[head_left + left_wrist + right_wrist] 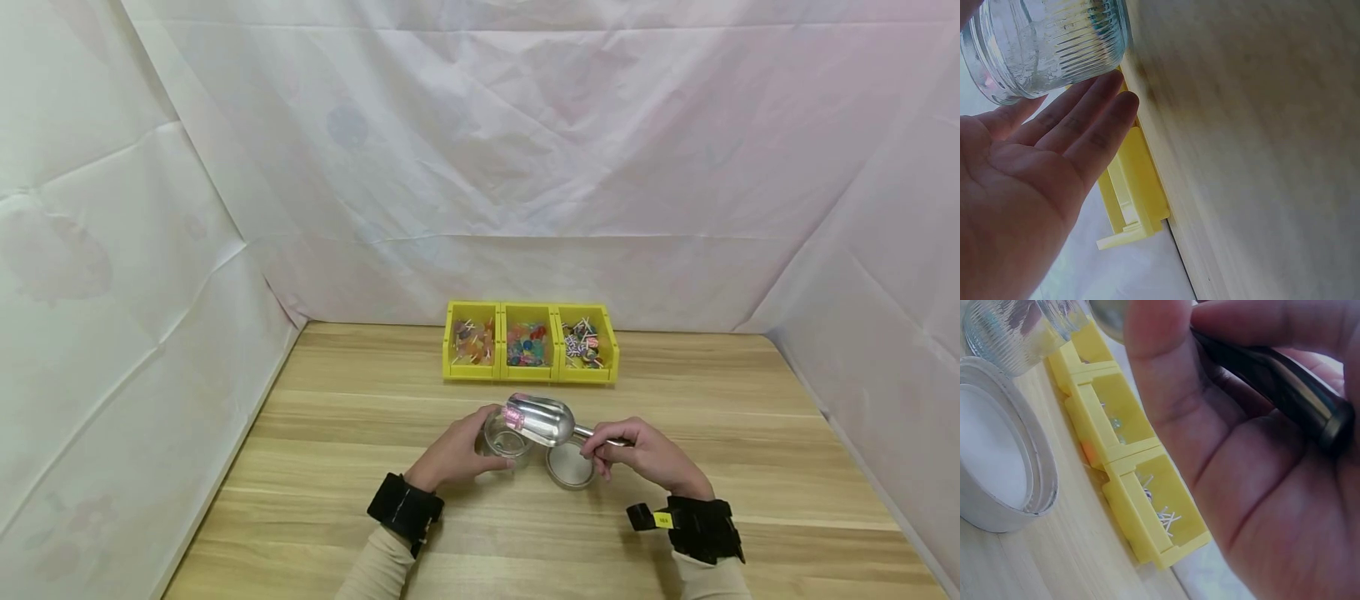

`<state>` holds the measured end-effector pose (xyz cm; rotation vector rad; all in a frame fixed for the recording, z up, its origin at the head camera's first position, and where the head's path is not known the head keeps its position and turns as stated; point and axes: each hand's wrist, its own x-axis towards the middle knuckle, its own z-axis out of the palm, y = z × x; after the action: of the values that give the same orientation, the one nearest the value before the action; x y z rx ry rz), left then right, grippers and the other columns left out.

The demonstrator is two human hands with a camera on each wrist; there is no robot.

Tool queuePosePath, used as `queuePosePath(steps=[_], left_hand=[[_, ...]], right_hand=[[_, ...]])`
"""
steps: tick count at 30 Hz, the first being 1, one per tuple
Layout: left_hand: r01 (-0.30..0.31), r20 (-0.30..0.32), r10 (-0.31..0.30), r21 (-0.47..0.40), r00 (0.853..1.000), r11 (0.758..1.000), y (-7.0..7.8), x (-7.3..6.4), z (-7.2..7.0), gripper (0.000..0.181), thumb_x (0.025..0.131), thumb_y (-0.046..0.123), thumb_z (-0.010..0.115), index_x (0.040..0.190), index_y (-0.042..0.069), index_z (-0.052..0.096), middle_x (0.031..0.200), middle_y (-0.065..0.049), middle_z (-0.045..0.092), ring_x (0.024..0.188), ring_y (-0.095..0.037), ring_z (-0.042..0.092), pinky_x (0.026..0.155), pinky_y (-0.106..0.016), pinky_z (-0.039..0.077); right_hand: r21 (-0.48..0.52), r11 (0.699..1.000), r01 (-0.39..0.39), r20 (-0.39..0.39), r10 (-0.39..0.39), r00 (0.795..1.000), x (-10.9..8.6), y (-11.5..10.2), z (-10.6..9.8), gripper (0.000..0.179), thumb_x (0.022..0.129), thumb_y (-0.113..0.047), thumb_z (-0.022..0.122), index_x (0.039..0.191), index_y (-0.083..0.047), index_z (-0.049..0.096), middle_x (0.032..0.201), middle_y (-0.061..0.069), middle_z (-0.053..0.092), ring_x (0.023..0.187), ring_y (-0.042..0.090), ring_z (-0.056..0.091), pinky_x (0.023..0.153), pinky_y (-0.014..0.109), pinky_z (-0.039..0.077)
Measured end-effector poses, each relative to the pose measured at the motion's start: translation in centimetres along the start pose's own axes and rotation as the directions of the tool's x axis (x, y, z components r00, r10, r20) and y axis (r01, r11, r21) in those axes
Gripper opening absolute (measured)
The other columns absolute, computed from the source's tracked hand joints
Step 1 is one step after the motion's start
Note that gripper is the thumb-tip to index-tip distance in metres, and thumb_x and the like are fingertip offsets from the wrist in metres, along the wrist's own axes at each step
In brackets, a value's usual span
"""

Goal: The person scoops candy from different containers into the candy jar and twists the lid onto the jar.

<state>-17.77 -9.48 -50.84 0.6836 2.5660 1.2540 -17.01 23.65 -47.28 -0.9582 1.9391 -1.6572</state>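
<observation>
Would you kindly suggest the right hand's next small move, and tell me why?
Probably the right hand should tip the scoop slightly: its lip appears over the mouth of the glass jar, something pink shows at that lip, and the left hand holds the jar.

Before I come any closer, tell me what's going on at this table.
A person's left fingers hold a glass jar while the right fingers grip a metal scoop. The scoop's tip is over the jar's mouth, with something pink at that end. A round lid lies on the wooden table near the jar. Behind, three yellow bins stand in a row, holding small colorful candies.
</observation>
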Motion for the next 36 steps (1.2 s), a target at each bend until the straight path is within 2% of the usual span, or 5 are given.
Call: queuePosePath(steps=[9,20,27,36], left_hand=[[-0.009,-0.002,0.009,0.005,1.000,1.000,0.0,0.0,0.0,0.079,0.080,0.037,0.083,0.146,0.022,0.043,0.138,0.002,0.057,0.129,-0.019,0.053,0.108,-0.043,0.043],[0.001,-0.002,-0.001,0.007,1.000,1.000,-0.1,0.0,0.1,0.080,0.080,0.041,0.082,0.147,0.021,0.043,0.139,0.001,0.057,0.130,-0.020,0.053,0.108,-0.042,0.043],[-0.003,0.002,0.003,0.005,1.000,1.000,-0.1,0.0,0.1,0.080,0.081,0.041,0.082,0.147,0.021,0.042,0.139,0.002,0.057,0.130,-0.018,0.052,0.108,-0.041,0.044],[-0.009,0.000,0.009,0.026,1.000,1.000,-0.2,0.0,0.1,0.079,0.081,0.043,0.081,0.147,0.022,0.042,0.136,0.003,0.058,0.127,-0.017,0.053,0.106,-0.041,0.045]], right_hand=[[-0.023,1.000,-0.013,0.003,0.013,1.000,0.0,-0.3,0.1,0.022,0.103,-0.004,0.048,0.108,0.001,0.069,0.091,0.035,0.057,0.072,0.030,0.062,0.065,0.039,0.059],[-0.107,0.994,-0.023,0.000,0.023,1.000,0.0,-1.1,0.5,0.022,0.103,-0.004,0.048,0.107,-0.003,0.069,0.088,0.030,0.060,0.072,0.026,0.063,0.065,0.037,0.059],[-0.172,0.985,0.025,0.011,-0.024,1.000,0.2,-2.0,0.9,0.024,0.101,0.004,0.047,0.107,-0.004,0.069,0.086,0.028,0.061,0.070,0.026,0.064,0.063,0.036,0.059],[-0.218,0.975,0.043,0.009,-0.042,0.999,0.2,-2.4,1.2,0.025,0.101,0.004,0.048,0.107,-0.005,0.070,0.085,0.026,0.062,0.069,0.026,0.064,0.061,0.035,0.058]])
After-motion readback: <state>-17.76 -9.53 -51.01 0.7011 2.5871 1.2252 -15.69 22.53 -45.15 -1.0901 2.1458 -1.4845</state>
